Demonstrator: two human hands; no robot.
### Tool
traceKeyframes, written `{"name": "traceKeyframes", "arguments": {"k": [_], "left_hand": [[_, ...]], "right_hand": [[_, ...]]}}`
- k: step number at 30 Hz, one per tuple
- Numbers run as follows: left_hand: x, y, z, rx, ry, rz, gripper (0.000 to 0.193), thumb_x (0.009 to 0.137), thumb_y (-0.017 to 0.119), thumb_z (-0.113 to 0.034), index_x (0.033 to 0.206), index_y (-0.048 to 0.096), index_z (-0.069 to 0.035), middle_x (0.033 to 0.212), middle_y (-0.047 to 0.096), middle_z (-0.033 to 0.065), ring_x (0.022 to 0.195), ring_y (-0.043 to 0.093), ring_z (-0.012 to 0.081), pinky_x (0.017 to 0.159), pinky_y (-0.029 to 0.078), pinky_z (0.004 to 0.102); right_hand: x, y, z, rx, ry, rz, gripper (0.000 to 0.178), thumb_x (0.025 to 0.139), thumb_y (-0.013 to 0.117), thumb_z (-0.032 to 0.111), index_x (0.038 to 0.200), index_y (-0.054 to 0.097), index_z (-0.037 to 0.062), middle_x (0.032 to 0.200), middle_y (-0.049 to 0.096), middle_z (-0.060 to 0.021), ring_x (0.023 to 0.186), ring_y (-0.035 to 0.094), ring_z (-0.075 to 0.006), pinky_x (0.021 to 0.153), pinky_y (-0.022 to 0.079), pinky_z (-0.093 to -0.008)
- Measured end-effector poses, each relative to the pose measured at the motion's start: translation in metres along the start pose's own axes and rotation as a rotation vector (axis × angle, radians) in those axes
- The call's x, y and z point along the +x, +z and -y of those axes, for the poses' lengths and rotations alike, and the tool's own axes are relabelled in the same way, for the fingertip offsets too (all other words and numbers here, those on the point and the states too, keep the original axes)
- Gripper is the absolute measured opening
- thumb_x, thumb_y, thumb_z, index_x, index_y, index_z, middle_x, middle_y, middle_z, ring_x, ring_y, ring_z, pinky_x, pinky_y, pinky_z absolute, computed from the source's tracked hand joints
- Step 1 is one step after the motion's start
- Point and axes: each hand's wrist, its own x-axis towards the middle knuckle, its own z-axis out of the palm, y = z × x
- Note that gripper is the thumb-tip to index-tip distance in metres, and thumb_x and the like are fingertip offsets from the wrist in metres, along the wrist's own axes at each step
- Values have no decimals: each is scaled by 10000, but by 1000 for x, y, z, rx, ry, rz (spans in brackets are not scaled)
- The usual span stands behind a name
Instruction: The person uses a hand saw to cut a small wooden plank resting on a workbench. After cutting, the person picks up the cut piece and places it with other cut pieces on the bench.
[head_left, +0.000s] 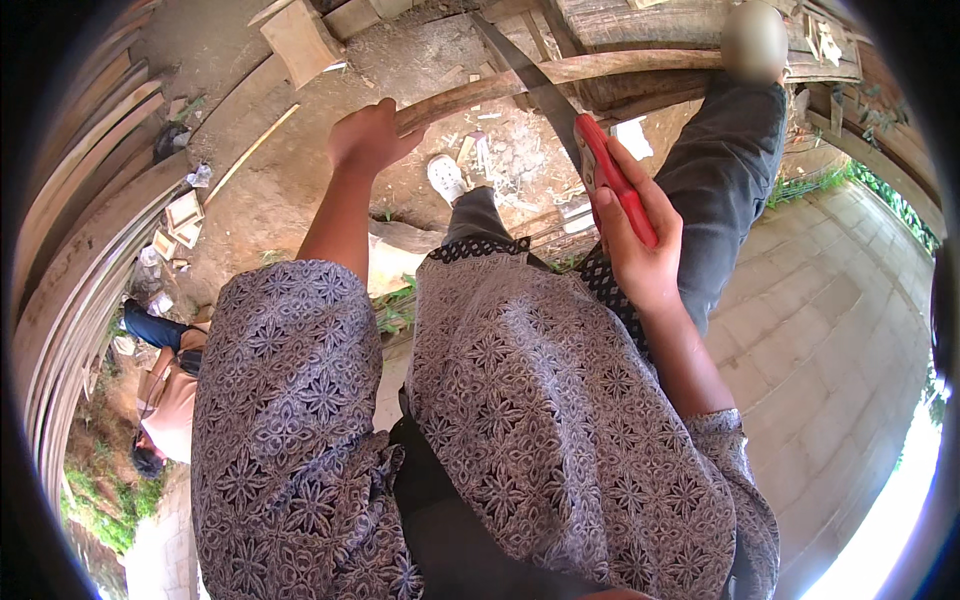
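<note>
1. Stacked timbers: if they rock, I think the support could shift. They look thick, rough and weathered.

2. Right leg: it is raised onto the timbers, in dark trousers. Its foot, blurred, seems to be on the strip; if it slips, the strip could turn.

3. Wooden strip: it is long, narrow and brown, stretching between the left hand and this foot. Its slender shape could let it bend or twist.

4. Saw: the thin, tapering grey blade crosses the strip. From a light touch it could jump sideways; I cannot tell if the teeth are biting. The red handle looks smooth.

5. Hands: the left hand grips the strip's end, the right hand wraps the handle. Being bare, they could catch splinters.
</note>
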Motion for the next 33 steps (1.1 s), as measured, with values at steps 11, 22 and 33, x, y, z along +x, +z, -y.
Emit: {"name": "traceKeyframes", "arguments": {"k": [11,22,33], "left_hand": [[-18,28,-15,-120,-55,50,574,846,672,-656,1099,662,-141,1042,757,85,961,738,300,790,587,463],[-29,28,-16,-185,-41,-44,555,830,699,-646,1040,676,-132,966,756,88,902,736,305,774,590,452],[-23,38,-12,-175,16,-116,601,834,658,-695,1006,680,-120,933,757,93,861,735,311,742,589,463]], "right_hand": [[2,-3,10,-69,94,23,477,1010,637,84,1461,534,-30,1302,675,-162,1196,610,-164,1030,461,-303],[15,-8,21,-107,64,73,480,1021,638,109,1460,525,-48,1338,664,-158,1212,602,-161,1048,450,-300],[19,-3,21,-115,88,110,476,1020,628,94,1466,524,-35,1372,646,-169,1257,585,-168,1077,433,-308]]}}
